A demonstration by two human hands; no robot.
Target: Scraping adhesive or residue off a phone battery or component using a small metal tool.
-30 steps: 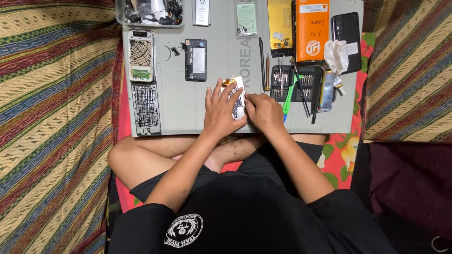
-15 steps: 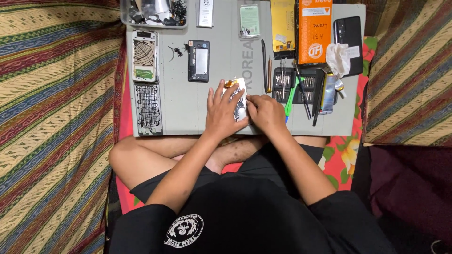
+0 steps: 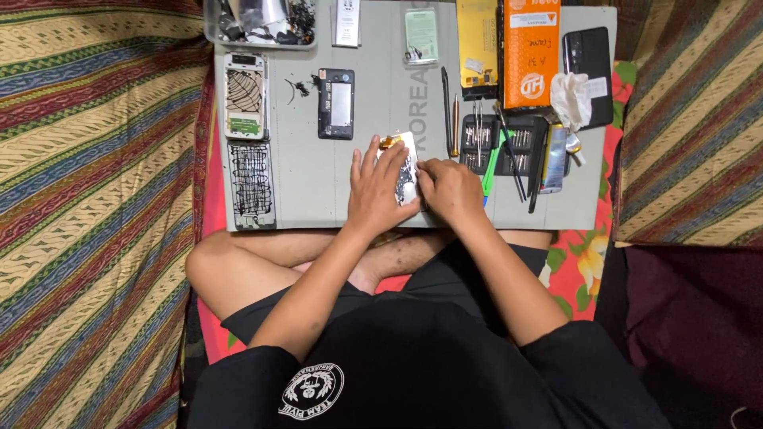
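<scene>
On the grey work mat (image 3: 318,191), my left hand (image 3: 380,191) lies over a shiny silver phone part (image 3: 405,171) with dark glue traces and an orange flex strip at its top. The left fingers are spread across it and press it down. My right hand (image 3: 451,191) is curled at the part's right edge, fingertips touching it; whether it holds a small tool is hidden. Both forearms reach out from my crossed legs just below the mat.
On the mat's left lie an opened phone frame (image 3: 244,95) and a back cover with glue lines (image 3: 253,184). A dark phone body (image 3: 336,103) lies in the middle. A screwdriver bit set (image 3: 509,143), orange box (image 3: 531,56), black phone (image 3: 588,71) and parts tray (image 3: 262,20) stand around.
The hands have hardly moved on the silver part. The view has shifted slightly.
</scene>
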